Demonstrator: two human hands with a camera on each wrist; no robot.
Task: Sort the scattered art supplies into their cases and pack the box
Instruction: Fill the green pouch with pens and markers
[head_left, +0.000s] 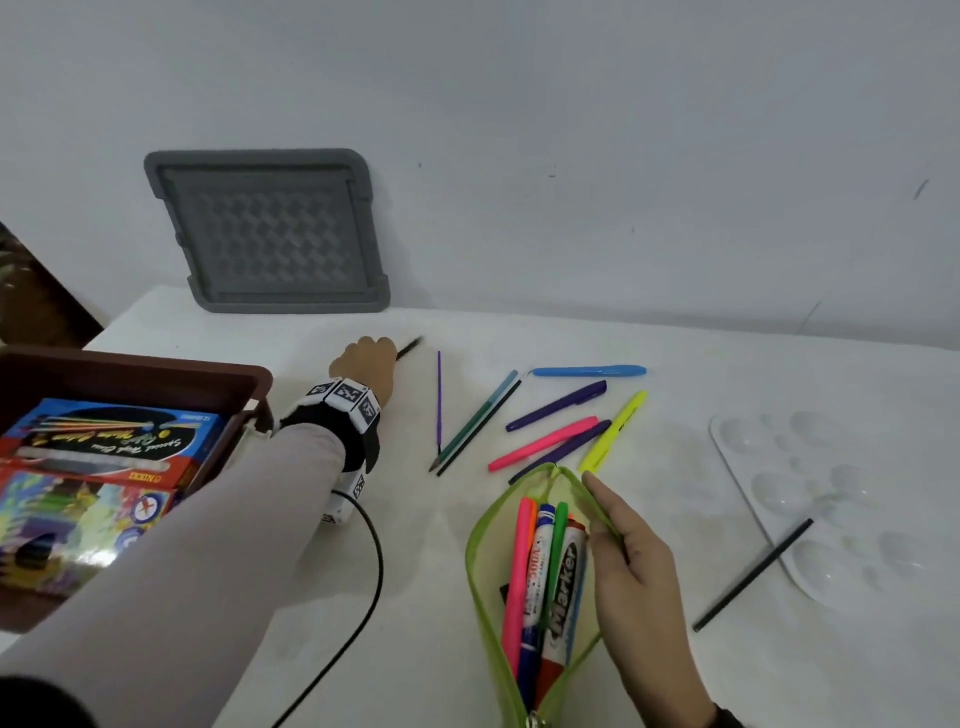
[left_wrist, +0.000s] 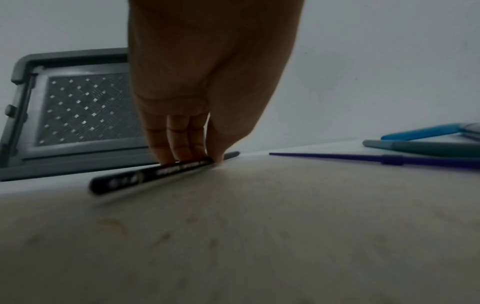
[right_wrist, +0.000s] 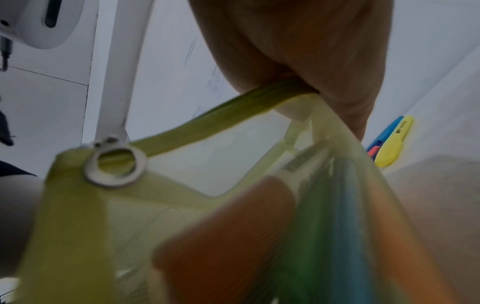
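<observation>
A black pencil (left_wrist: 145, 174) lies on the white table near the back; my left hand (head_left: 370, 364) reaches over it, and fingertips and thumb pinch its shaft (head_left: 410, 347). The lime-green mesh pencil case (head_left: 485, 587) lies open at the front with several markers (head_left: 545, 566) inside. My right hand (head_left: 631, 561) grips its upper zipper edge (right_wrist: 233, 111) and holds the mouth apart. Loose pens, highlighters and pencils (head_left: 550, 426) lie scattered between the two hands, among them a yellow highlighter (right_wrist: 392, 142).
A brown box (head_left: 249, 384) with art-supply packs stands at the left. Its grey lid (head_left: 270, 234) leans on the wall. A clear paint palette (head_left: 831, 499) and a black stick (head_left: 753, 574) lie at the right. A black cable (head_left: 363, 587) trails from my left wrist.
</observation>
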